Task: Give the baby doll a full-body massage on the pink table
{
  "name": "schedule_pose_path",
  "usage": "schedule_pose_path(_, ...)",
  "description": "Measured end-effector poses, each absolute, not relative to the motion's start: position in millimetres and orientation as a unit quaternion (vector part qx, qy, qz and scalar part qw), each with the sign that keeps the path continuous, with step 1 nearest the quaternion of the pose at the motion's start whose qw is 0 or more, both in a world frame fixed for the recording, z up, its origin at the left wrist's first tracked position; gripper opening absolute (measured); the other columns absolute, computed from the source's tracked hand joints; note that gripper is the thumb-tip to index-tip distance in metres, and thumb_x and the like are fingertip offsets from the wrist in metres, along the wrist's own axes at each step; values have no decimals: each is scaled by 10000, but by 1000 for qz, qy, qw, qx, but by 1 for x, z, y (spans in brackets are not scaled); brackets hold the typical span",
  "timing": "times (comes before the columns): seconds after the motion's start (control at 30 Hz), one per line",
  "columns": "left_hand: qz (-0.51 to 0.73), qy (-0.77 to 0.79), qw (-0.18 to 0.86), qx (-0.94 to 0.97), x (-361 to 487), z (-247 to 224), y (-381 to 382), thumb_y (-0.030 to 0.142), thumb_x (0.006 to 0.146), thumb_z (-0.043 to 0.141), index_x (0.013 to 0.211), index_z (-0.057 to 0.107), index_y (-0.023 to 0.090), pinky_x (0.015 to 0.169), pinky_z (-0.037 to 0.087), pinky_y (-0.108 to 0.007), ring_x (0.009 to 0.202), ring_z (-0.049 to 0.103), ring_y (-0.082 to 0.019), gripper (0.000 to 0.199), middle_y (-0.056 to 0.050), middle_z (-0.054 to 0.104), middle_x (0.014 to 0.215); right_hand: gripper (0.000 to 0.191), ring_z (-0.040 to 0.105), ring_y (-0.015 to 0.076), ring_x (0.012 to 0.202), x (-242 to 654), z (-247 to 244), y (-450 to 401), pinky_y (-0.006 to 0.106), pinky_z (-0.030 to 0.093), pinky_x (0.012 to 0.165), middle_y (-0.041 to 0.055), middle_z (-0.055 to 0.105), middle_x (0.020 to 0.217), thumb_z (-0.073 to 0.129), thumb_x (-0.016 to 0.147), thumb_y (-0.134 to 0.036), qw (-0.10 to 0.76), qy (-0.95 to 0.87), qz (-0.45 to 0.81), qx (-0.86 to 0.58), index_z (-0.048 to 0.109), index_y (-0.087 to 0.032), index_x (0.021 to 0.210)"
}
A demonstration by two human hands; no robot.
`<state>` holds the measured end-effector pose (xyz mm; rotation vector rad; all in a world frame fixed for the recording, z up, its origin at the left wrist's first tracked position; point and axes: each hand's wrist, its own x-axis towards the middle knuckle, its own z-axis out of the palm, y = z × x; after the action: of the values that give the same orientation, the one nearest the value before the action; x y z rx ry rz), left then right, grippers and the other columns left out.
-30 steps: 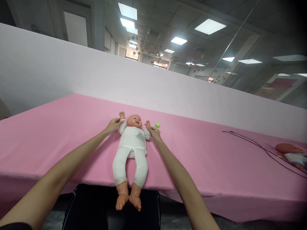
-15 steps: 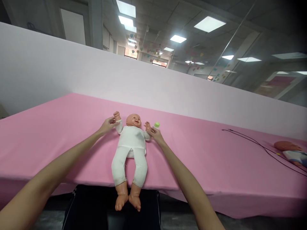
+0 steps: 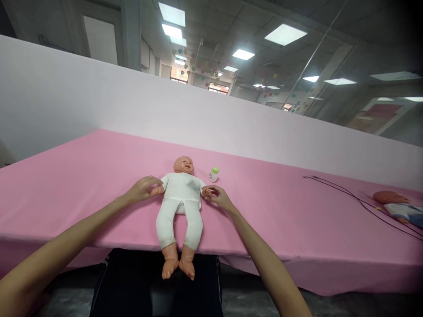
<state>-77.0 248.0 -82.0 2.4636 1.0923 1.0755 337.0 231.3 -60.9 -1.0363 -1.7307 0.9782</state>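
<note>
Baby doll (image 3: pixel 181 187), one, white-clothed: laid on its back on the pink-covered worktop (image 3: pixel 264 211), feet projecting past the front edge. One forearm is held near the cuff by the left hand (image 3: pixel 143 189), fingers curled in around it; the other hand is pinched between the nearly closed fingers of the right hand (image 3: pixel 220 198). Bottle (image 3: pixel 213 176), green-capped: placed near the doll's shoulder. Second doll (image 3: pixel 398 209): laid far right, beside dark cables (image 3: pixel 346 192).
</note>
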Motion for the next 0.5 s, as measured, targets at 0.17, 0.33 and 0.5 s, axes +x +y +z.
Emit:
schedule_pose_path(0.17, 557, 510, 267, 598, -79, -78, 254, 503, 784, 772, 1445, 481, 209, 899, 568, -369, 1093, 687, -265, 780, -113, 678, 1285, 517, 715, 240, 923, 356, -60, 255, 318, 567, 766, 99, 771, 1024, 893, 661, -495, 575, -526, 358, -514, 734, -177, 1036)
schedule_pose_path(0.33, 520, 625, 222, 538, -91, -85, 267, 487, 807, 745, 1410, 501, 190, 942, 530, -392, 1143, 657, -283, 715, -141, 663, 1304, 419, 491, 124, 492, 379, -70, 268, 241, 370, 453, -7, 570, 560, 759, 795, -567, 539, -421, 355, -637, 564, -213, 684)
schedule_pose_path(0.5, 327, 716, 80, 611, -101, -94, 269, 592, 927, 542, 1142, 693, 155, 947, 472, -506, 1119, 609, -386, 510, -177, 708, 1133, 368, 407, 120, 452, 391, -77, 267, 257, 308, 462, -33, 496, 488, 720, 823, -474, 476, -445, 302, -696, 548, -216, 624)
